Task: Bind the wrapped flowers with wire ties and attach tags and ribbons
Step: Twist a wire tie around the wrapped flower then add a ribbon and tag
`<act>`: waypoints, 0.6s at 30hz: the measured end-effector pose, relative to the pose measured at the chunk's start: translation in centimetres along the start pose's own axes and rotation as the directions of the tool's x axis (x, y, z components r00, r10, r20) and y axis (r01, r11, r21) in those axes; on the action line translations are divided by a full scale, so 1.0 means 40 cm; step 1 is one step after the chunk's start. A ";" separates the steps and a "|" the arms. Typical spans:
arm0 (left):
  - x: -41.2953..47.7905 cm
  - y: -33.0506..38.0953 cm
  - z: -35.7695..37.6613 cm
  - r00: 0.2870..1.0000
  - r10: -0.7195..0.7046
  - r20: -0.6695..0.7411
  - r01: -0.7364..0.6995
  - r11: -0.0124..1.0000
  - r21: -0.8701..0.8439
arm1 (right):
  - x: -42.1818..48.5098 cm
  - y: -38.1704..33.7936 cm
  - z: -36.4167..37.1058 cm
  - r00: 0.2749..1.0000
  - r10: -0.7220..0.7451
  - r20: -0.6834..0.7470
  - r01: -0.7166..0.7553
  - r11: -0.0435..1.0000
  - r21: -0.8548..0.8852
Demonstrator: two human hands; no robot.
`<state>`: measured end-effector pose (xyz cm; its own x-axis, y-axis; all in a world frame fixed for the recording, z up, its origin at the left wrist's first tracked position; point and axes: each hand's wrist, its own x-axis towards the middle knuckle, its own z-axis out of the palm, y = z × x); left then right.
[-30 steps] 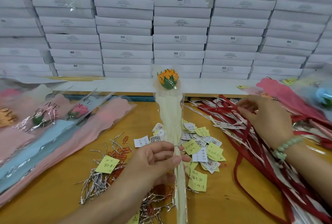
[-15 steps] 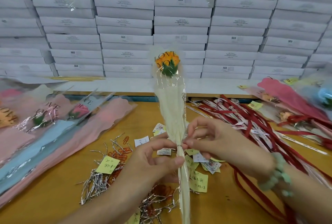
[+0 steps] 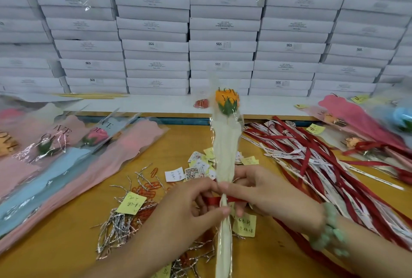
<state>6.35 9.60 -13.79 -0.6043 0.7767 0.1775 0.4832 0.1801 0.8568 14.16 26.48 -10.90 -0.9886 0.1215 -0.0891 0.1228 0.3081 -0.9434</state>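
One flower (image 3: 226,144); left hand (image 3: 191,206); right hand (image 3: 274,197)

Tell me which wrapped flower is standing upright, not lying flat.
The orange rose in cream wrapping, held by the left hand and right hand; the pink-wrapped flowers lie flat.

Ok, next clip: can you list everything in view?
held flower: one, cream wrap, orange bloom, upright at centre
red ribbon: one, across its stem
ribbon pile: many, red and white, table right
wire ties: many, silver, table front left
tags: several, yellow and white, table centre
wrapped flowers: several, pink and blue, lying left
boxes: many, white, stacked behind
table: one, orange-brown
bracelet: one, green, right wrist
left hand: grips the held flower
right hand: pinches the red ribbon
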 end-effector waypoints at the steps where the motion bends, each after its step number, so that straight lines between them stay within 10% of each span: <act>1: -0.001 0.004 0.000 1.000 0.004 0.014 -0.004 0.999 0.033 | 0.001 0.003 -0.001 1.000 0.010 0.022 -0.011 1.000 0.017; 18: -0.003 0.064 -0.090 0.997 0.058 -0.048 -0.005 0.681 0.732 | 0.005 0.031 -0.006 0.998 0.058 -0.011 -0.058 0.937 -0.344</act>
<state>5.40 7.80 -9.87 -0.6049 0.7561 0.2500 0.7957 0.5610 0.2285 14.13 27.13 -12.00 -0.9788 0.1491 -0.1401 0.2024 0.6059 -0.7693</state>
